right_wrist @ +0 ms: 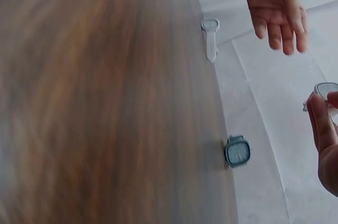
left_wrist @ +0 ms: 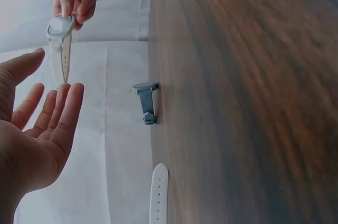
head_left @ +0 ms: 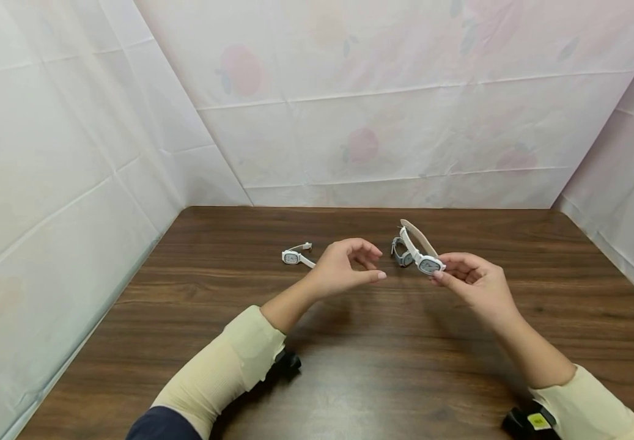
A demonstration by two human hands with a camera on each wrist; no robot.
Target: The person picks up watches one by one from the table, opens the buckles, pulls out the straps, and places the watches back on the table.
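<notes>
Three watches are in view: a white one [head_left: 425, 256] pinched at its case by the right hand [head_left: 473, 280], held above the dark wooden table [head_left: 383, 366] with its strap sticking up and away; a grey-blue one [head_left: 401, 252] lying on the table just behind it; and another white one [head_left: 296, 256] resting further left, beyond the left hand [head_left: 344, 266]. That left hand is empty, palm turned inward with fingers loosely spread, hovering just beside the held watch without touching it. To handle this well, I judge the free hand should take the loose strap end near its tip, while the right thumb and fingertips keep hold of the case edges rather than the glass, so the watch does not twist or slip down onto the grey-blue one.
</notes>
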